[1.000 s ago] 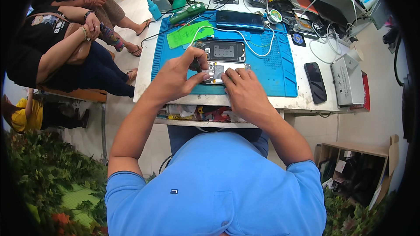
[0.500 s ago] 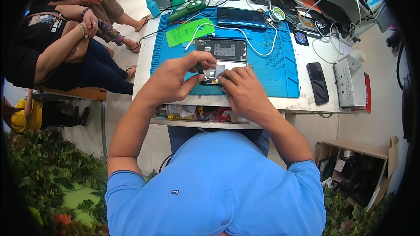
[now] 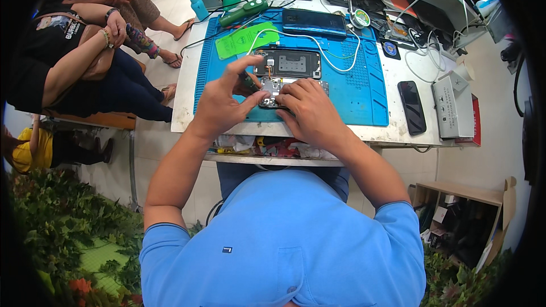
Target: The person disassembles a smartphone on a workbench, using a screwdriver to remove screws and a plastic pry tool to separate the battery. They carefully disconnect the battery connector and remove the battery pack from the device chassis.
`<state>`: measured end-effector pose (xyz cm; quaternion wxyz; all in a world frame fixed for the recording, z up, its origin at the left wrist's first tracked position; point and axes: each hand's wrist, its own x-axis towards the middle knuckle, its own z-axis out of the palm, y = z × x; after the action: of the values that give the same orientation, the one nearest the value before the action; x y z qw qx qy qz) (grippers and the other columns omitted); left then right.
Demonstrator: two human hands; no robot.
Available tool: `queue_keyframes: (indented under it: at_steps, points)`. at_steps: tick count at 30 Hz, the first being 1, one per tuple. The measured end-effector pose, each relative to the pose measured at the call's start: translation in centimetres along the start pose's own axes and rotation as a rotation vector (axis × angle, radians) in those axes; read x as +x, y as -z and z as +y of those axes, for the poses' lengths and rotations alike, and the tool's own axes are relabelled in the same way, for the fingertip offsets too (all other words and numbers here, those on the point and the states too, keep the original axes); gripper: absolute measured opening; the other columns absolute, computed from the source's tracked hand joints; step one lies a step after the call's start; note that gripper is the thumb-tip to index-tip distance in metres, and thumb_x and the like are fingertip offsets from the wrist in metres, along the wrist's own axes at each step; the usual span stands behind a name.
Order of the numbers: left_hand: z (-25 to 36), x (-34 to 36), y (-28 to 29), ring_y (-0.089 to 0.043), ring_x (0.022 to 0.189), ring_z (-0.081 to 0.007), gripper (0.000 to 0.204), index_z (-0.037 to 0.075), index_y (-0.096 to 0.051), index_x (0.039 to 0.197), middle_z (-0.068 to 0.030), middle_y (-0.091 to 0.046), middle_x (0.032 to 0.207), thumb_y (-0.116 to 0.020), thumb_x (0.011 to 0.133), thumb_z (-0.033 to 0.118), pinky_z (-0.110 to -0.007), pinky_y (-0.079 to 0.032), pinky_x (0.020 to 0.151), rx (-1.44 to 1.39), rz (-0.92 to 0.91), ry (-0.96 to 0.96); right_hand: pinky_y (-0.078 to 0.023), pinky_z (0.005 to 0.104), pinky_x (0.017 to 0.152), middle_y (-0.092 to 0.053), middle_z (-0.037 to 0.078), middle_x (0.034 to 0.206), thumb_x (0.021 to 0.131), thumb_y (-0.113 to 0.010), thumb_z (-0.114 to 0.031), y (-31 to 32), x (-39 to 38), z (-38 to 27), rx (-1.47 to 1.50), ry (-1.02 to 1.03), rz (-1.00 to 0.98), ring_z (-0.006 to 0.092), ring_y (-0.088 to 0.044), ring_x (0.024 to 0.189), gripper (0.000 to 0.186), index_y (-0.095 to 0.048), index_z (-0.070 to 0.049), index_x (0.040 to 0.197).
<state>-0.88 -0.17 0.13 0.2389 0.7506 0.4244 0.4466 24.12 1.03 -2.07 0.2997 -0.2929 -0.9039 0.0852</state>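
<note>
An opened phone lies on the blue work mat [image 3: 358, 99], with its inner parts bare. Its dark back housing [image 3: 291, 63] rests just beyond the lower half [image 3: 272, 90], which carries silvery parts. A thin orange flex cable [image 3: 268, 70] reaches across between the halves. Tucked in my left hand [image 3: 223, 99] is a dark handled tool [image 3: 248, 82]; the index finger is raised and the thumb is by the phone's left edge. My right hand [image 3: 314, 109] grips the lower half with bent fingers, hiding its right part.
Beyond the phone lie a green card [image 3: 245, 40], a white cable [image 3: 318, 45] and a dark blue phone [image 3: 314, 24]. Further right are a black phone [image 3: 412, 107] and a white box [image 3: 455, 109]. Below the tabletop, an open drawer [image 3: 267, 146] holds oddments. People sit at the left.
My left index finger has lifted away from the phone, and the hand has shifted slightly left. A greyish flap by my right fingers no longer shows; the orange flex cable is now visible.
</note>
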Motion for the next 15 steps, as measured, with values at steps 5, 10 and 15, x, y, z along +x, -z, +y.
queue_keyframes:
  at_steps: [5,10,15]
  points:
    - [0.3,-0.1,-0.8,-0.082,0.088,-0.0147,0.075,0.010,-0.052,0.154,-0.0085,-0.081,0.101,-0.092,0.091,0.001,-0.029,-0.067,0.078,-0.083,0.146,-0.012,-0.049,0.0458,0.099,-0.073,0.011,0.105,0.088,-0.083,-0.014,-0.8,1.3,0.3,0.090,-0.033,0.017,0.0327,-0.066,0.107,0.020,-0.078,-0.003,0.104]
    - [0.4,-0.4,-0.1,-0.081,0.085,-0.0129,0.074,0.011,-0.052,0.154,-0.0070,-0.079,0.097,-0.091,0.092,-0.001,-0.029,-0.066,0.076,-0.028,0.163,-0.035,-0.050,0.0465,0.091,-0.073,0.009,0.099,0.088,-0.082,-0.013,-0.7,2.7,2.1,0.053,-0.088,0.009,0.0319,-0.068,0.102,0.010,-0.080,-0.006,0.095]
    - [-0.3,-1.1,0.0,-0.080,0.082,-0.0123,0.073,0.011,-0.054,0.154,-0.0060,-0.078,0.097,-0.091,0.091,0.000,-0.029,-0.067,0.076,0.009,0.138,0.014,-0.052,0.0481,0.093,-0.076,0.010,0.099,0.090,-0.082,-0.016,0.3,4.3,6.4,-0.167,-0.212,0.026,0.0329,-0.070,0.102,0.010,-0.083,-0.007,0.095]
